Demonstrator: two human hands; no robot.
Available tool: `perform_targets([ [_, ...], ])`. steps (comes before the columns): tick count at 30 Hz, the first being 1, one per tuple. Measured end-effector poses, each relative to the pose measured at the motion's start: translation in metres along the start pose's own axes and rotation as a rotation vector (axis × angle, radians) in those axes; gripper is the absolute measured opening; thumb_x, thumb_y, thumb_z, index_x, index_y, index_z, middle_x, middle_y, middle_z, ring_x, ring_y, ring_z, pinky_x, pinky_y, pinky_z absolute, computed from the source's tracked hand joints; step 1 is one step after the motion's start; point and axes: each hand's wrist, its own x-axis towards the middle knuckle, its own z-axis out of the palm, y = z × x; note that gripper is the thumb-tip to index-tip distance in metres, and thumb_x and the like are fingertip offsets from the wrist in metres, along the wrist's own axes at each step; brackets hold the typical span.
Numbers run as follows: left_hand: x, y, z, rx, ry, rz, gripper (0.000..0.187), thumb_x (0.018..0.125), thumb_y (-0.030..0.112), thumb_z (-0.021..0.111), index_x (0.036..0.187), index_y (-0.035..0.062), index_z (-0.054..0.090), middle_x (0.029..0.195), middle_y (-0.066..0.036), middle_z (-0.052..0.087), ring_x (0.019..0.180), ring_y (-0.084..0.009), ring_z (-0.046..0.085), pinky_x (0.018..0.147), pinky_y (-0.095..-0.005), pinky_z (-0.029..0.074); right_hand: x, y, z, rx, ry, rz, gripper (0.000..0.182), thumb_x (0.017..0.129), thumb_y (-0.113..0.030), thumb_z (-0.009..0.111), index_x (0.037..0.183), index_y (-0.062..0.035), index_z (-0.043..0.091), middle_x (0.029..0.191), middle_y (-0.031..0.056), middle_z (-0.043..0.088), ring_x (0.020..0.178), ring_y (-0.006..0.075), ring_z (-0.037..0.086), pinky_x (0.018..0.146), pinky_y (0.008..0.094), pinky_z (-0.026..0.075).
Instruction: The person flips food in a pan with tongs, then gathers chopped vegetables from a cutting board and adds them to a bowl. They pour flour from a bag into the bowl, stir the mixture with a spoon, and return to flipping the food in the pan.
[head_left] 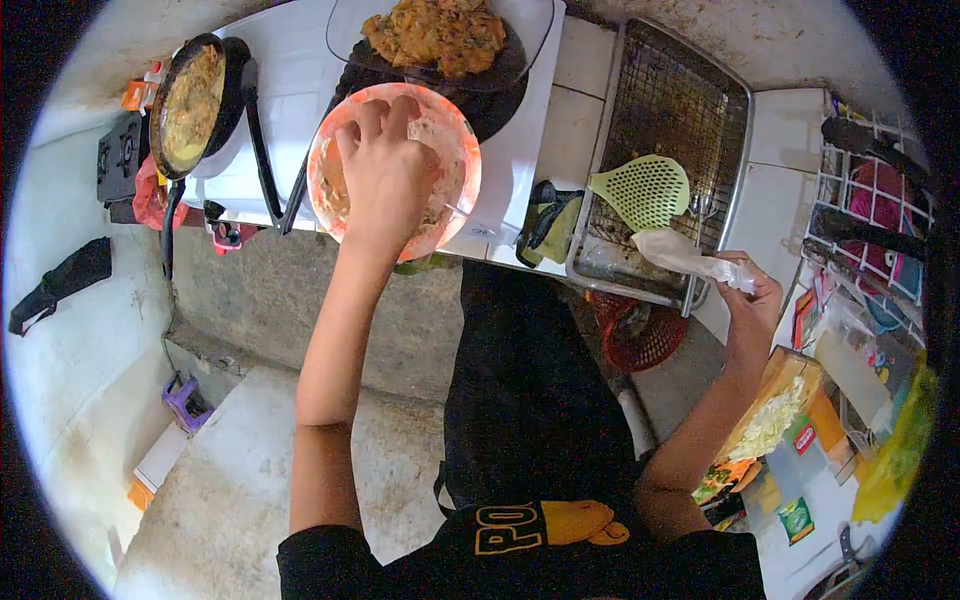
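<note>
My left hand (385, 175) is over an orange-and-white bowl (463, 130) that has a pale mixture smeared inside. Its fingers are bent down and closed, with the tips hidden, so I cannot make out what they hold. A spoon handle (468, 219) sticks out over the bowl's near right rim. At the right, my right hand (755, 288) is closed on one end of a whitish, translucent plastic bag (675, 250). The bag's other end lies close to a pale green slotted skimmer (650, 192) on the sink rack.
A frying pan (192, 110) with food sits at the left on a stove. A glass dish (540, 40) holds cooked food behind the bowl. The metal sink (640, 100), a dish rack (870, 200) and a chopping board (790, 370) with shredded cabbage are at the right.
</note>
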Motion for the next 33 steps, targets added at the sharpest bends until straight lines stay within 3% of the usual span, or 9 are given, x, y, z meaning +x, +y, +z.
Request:
perform_targets([
  [7, 0.002, 0.004, -0.004, -0.014, -0.085, 0.038, 0.012, 0.057, 0.013, 0.066, 0.066, 0.0052, 0.068, 0.109, -0.004, 0.053, 0.101, -0.0247, 0.045, 0.08, -0.0423, 0.034, 0.004, 0.019, -0.005, 0.159, -0.005, -0.08, 0.02, 0.068, 0.005, 0.063, 0.087, 0.0001, 0.065, 0.092, 0.0094, 0.064, 0.084, 0.0161, 0.059, 0.076, 0.0273, 0.046],
  [9, 0.0, 0.006, 0.0, 0.12, -0.162, 0.043, 0.015, 0.056, 0.021, 0.068, 0.07, 0.0196, 0.072, 0.117, -0.005, 0.052, 0.11, -0.0281, 0.042, 0.083, -0.0447, 0.033, 0.004, 0.015, -0.003, 0.129, -0.027, -0.077, 0.022, 0.068, 0.005, 0.063, 0.089, -0.0007, 0.066, 0.093, 0.01, 0.064, 0.087, 0.0173, 0.059, 0.077, 0.0281, 0.046],
  [12, 0.0, 0.005, 0.008, 0.082, -0.163, 0.029, 0.015, 0.056, 0.022, 0.068, 0.07, 0.0182, 0.072, 0.116, -0.006, 0.052, 0.11, -0.0285, 0.041, 0.082, -0.0445, 0.033, 0.002, 0.007, 0.003, 0.055, -0.022, -0.065, 0.014, 0.074, 0.001, 0.062, 0.088, 0.0024, 0.064, 0.086, 0.003, 0.062, 0.081, 0.0109, 0.056, 0.078, 0.0237, 0.042],
  [16, -0.001, 0.011, 0.007, 0.047, -0.148, -0.008, 0.016, 0.055, 0.022, 0.068, 0.07, 0.0174, 0.072, 0.116, -0.006, 0.052, 0.109, -0.0286, 0.041, 0.082, -0.0444, 0.033, 0.002, 0.01, 0.001, 0.044, -0.007, -0.041, 0.014, 0.074, 0.003, 0.061, 0.088, 0.0022, 0.064, 0.085, 0.0031, 0.061, 0.081, 0.011, 0.056, 0.079, 0.0239, 0.042],
  [18, -0.001, 0.012, 0.008, 0.036, -0.14, -0.037, 0.019, 0.061, 0.015, 0.068, 0.075, 0.0026, 0.066, 0.107, -0.007, 0.052, 0.103, -0.0264, 0.044, 0.085, -0.0451, 0.033, 0.003, 0.009, 0.001, -0.031, -0.001, -0.041, 0.015, 0.074, 0.003, 0.061, 0.088, 0.0023, 0.064, 0.086, 0.0032, 0.061, 0.081, 0.0109, 0.056, 0.078, 0.0234, 0.042],
  [21, 0.002, 0.013, 0.01, -0.002, -0.089, -0.026, 0.018, 0.063, 0.014, 0.067, 0.076, 0.0014, 0.065, 0.108, -0.01, 0.051, 0.105, -0.0285, 0.043, 0.086, -0.046, 0.032, 0.004, 0.015, -0.004, 0.009, -0.007, -0.085, 0.025, 0.067, 0.007, 0.064, 0.09, -0.0002, 0.066, 0.093, 0.0083, 0.064, 0.085, 0.0158, 0.06, 0.076, 0.0269, 0.047],
  [25, 0.0, 0.0, 0.009, -0.042, -0.098, 0.003, 0.018, 0.062, 0.014, 0.068, 0.077, 0.0045, 0.067, 0.108, -0.012, 0.051, 0.106, -0.0307, 0.042, 0.088, -0.046, 0.031, 0.005, 0.009, -0.005, -0.015, -0.025, -0.075, 0.025, 0.067, 0.008, 0.065, 0.091, -0.0001, 0.066, 0.092, 0.0081, 0.064, 0.085, 0.0155, 0.059, 0.075, 0.0265, 0.047],
  [30, -0.002, -0.026, -0.034, -0.269, -0.078, -0.163, 0.015, 0.063, 0.017, 0.073, 0.078, 0.0141, 0.069, 0.106, -0.009, 0.051, 0.105, -0.0299, 0.041, 0.088, -0.0439, 0.03, 0.006, 0.013, -0.008, 0.006, -0.002, -0.059, 0.025, 0.066, 0.007, 0.065, 0.09, 0.0005, 0.066, 0.091, 0.0075, 0.064, 0.084, 0.0155, 0.059, 0.075, 0.0265, 0.047],
  [33, -0.012, -0.053, -0.048, -0.383, -0.009, -0.273, 0.017, 0.065, 0.016, 0.074, 0.08, 0.0103, 0.069, 0.102, -0.005, 0.053, 0.096, -0.0241, 0.042, 0.084, -0.0354, 0.034, 0.005, 0.011, -0.006, 0.04, 0.015, -0.046, 0.025, 0.066, 0.007, 0.064, 0.09, 0.0006, 0.066, 0.091, 0.0074, 0.064, 0.084, 0.0151, 0.059, 0.077, 0.0267, 0.046],
])
